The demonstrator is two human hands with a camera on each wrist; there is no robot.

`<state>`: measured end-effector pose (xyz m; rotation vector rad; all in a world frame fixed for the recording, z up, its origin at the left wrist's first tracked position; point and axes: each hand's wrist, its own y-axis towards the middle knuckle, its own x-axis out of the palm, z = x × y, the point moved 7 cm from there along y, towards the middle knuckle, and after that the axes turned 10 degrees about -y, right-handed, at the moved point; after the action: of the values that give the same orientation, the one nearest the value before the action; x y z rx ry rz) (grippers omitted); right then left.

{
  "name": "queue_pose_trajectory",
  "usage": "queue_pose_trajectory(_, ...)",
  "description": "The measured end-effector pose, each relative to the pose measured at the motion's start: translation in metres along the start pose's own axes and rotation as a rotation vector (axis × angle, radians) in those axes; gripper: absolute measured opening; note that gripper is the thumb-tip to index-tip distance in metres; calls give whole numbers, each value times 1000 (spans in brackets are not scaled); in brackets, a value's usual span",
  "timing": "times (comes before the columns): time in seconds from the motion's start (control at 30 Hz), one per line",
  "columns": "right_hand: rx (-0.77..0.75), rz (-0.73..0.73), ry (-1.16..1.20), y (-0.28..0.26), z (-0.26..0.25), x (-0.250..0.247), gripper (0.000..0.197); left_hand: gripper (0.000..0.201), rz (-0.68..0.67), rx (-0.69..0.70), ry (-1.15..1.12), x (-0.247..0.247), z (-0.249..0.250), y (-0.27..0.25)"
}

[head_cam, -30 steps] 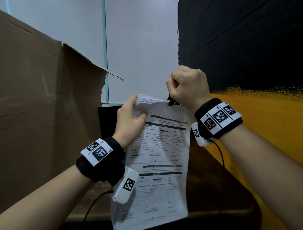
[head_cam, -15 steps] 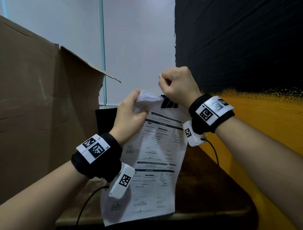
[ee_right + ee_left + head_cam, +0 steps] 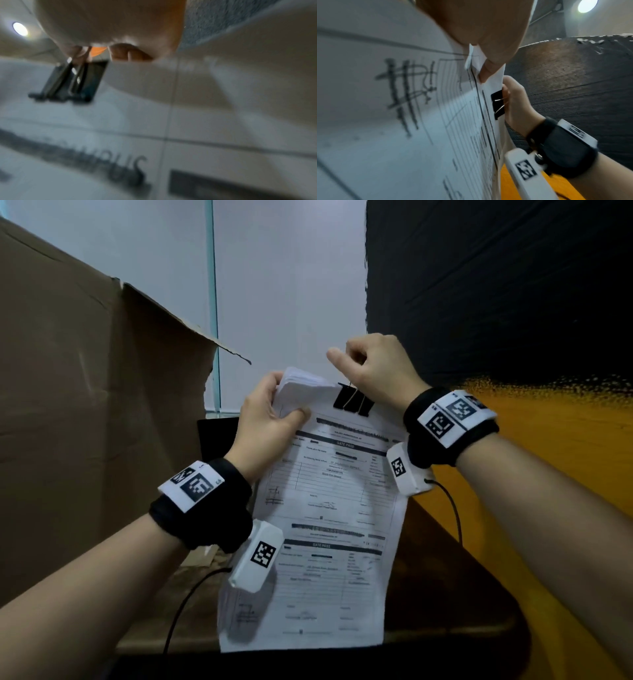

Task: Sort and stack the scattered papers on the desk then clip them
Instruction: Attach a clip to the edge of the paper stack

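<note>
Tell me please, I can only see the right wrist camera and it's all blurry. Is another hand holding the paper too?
Observer: Yes. The left hand grips the top left corner of the papers, thumb on the front sheet.
Operator: Is it just one sheet?
Observer: No, the head view shows many sheet edges bunched at that corner.
Operator: Are they lying flat on the desk?
Observer: No, they are held up, hanging down in front of the dark desk.

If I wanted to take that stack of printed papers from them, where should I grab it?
Probably the free lower edge of the white printed paper stack, coming from below. The black binder clip already bites the top edge, where the right hand pinches its wire handles and the left hand grips the top-left corner.
</note>
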<state>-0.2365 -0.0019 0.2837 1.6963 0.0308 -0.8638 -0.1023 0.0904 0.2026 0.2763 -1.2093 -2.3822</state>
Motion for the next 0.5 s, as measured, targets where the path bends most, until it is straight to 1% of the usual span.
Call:
queue_pose_trajectory(0.03, 23, -38, 34, -3, 7, 0, 37, 34, 10, -16, -9, -3, -2, 2)
queue_pose_trajectory(0.07, 53, -44, 101, -8, 15, -3, 37, 35, 29, -34, -30, -8, -4, 5)
queue_pose_trajectory(0.1, 94, -5, 176, -16, 29, -5, 41, 37, 58, -62, -56, -14, -8, 8)
queue_pose_trajectory(0.13, 155, 49, 233, -27, 44, -6, 48, 38, 98, -96, -87, -23, -12, 11)
queue_pose_trajectory(0.17, 247, 77, 281, -41, 63, -2, 55, 39, 143, -127, -126, -32, -15, 14)
queue_pose_trajectory(0.2, 366, 33, 334, -60, 80, 13, 62, 39, 183, -152, -174, -41, -19, 16)
queue_pose_trajectory(0.23, 467, -88, 418, -81, 91, 34, 66, 40, 218, -169, -217, -48, -21, 19)
queue_pose_trajectory(0.27, 531, -263, 516, -105, 96, 62, 66, 40, 248, -175, -250, -54, -24, 21)
queue_pose_trajectory(0.3, 557, -434, 632, -130, 94, 87, 64, 40, 272, -173, -274, -58, -25, 24)
queue_pose_trajectory(0.33, 572, -548, 744, -153, 86, 106, 57, 39, 302, -182, -270, -63, -34, 29)
queue_pose_trajectory(0.37, 592, -587, 855, -175, 74, 117, 47, 37, 330, -204, -246, -68, -43, 33)
queue_pose_trajectory(0.4, 621, -579, 947, -191, 65, 126, 38, 38, 351, -242, -206, -72, -56, 34)
queue_pose_trajectory(0.43, 661, -533, 1012, -204, 61, 134, 33, 43, 350, -301, -165, -75, -71, 31)
queue_pose_trajectory(0.47, 709, -480, 1053, -215, 58, 140, 31, 46, 319, -377, -110, -75, -93, 25)
queue_pose_trajectory(0.5, 757, -432, 1065, -223, 58, 145, 28, 45, 258, -474, -54, -72, -117, 12)
